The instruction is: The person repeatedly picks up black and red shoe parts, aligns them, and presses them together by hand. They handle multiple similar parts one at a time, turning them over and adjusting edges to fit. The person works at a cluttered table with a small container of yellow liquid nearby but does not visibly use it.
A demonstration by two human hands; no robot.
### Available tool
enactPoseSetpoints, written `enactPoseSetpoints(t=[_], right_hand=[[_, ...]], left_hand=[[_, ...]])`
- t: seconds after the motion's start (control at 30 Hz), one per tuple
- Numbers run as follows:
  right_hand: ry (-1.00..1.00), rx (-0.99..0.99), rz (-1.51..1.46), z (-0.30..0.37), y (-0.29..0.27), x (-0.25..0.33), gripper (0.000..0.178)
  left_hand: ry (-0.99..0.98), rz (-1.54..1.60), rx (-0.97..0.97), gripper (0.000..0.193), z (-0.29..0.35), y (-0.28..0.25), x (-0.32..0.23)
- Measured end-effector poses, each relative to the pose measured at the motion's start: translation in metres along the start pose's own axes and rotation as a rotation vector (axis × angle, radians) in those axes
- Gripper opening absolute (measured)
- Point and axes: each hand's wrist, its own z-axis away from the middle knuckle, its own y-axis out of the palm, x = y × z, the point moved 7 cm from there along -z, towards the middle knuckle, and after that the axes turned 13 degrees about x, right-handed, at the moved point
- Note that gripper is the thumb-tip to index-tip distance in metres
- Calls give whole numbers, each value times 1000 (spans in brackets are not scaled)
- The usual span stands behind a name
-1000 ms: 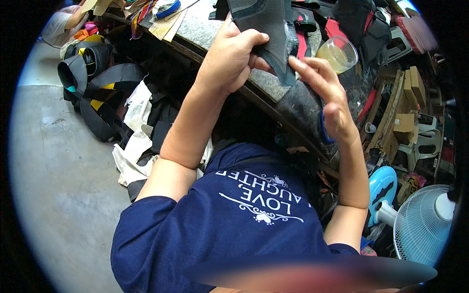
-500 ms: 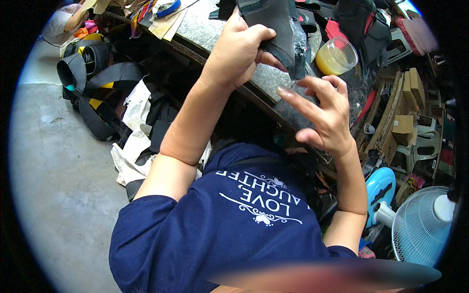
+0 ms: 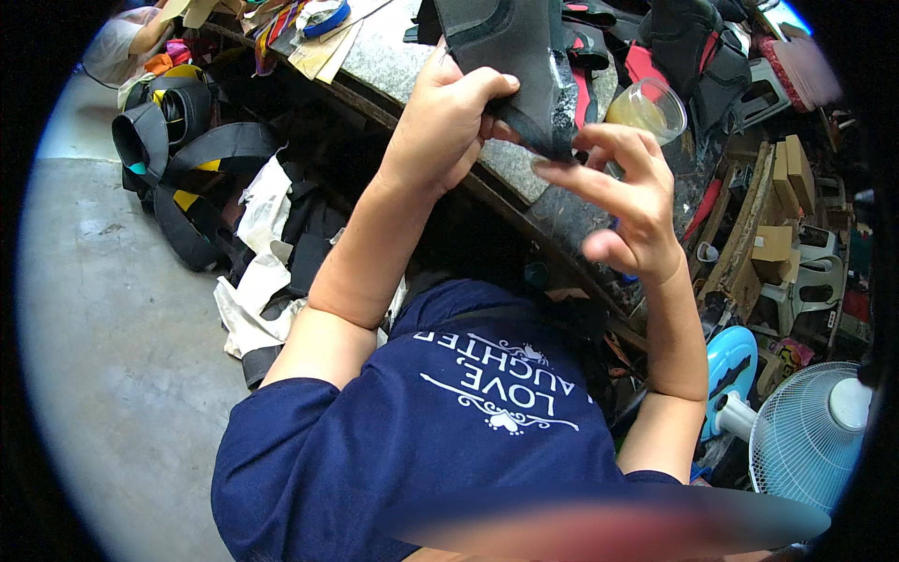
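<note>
My left hand (image 3: 445,126) grips a black padded fabric piece (image 3: 506,61) above the edge of the worktable (image 3: 393,66). The thumb lies over the piece's face, and the other fingers are partly hidden beneath it. A shiny whitish smear, like glue, runs down its right edge. At the lower corner of this piece, my right hand (image 3: 632,201) has its fingertips touching or very close to the edge. Its fingers are spread, with the thumb held apart. Just beyond them stands a clear plastic tub (image 3: 646,110) with yellowish contents, partly covered by the fingers.
Black and red padded pieces (image 3: 674,42) lie at the table's far right. Blue tape (image 3: 325,19) and card sheets (image 3: 328,56) sit at the far left. Black straps and white cloth (image 3: 267,201) are heaped left of the table. A fan (image 3: 805,431) stands at right.
The black piece has tilted, and its glossy edge shows more. My right hand has moved up slightly, bringing its fingers to the lower corner. My left hand keeps its hold.
</note>
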Motion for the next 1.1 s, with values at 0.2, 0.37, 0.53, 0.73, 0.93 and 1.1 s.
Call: enactPoseSetpoints(t=[0.2, 0.37, 0.53, 0.73, 0.93, 1.1], right_hand=[[26, -177, -223, -2, -13, -3, 84], [135, -75, 222, -14, -4, -26, 70], [223, -30, 418, -8, 2, -48, 64], [415, -234, -620, 2, 0, -69, 50], [416, -271, -1082, -3, 3, -63, 79], [473, -100, -1078, 15, 12, -47, 93]], left_hand=[[-72, -63, 62, 33, 0, -3, 6], [-57, 21, 93, 32, 5, 5, 11], [-34, 2, 42, 32, 9, -1, 6], [-26, -137, 58, 35, 15, 2, 17], [-250, -203, 334, 63, 37, 33, 66], [-88, 597, 268, 67, 24, -2, 60]])
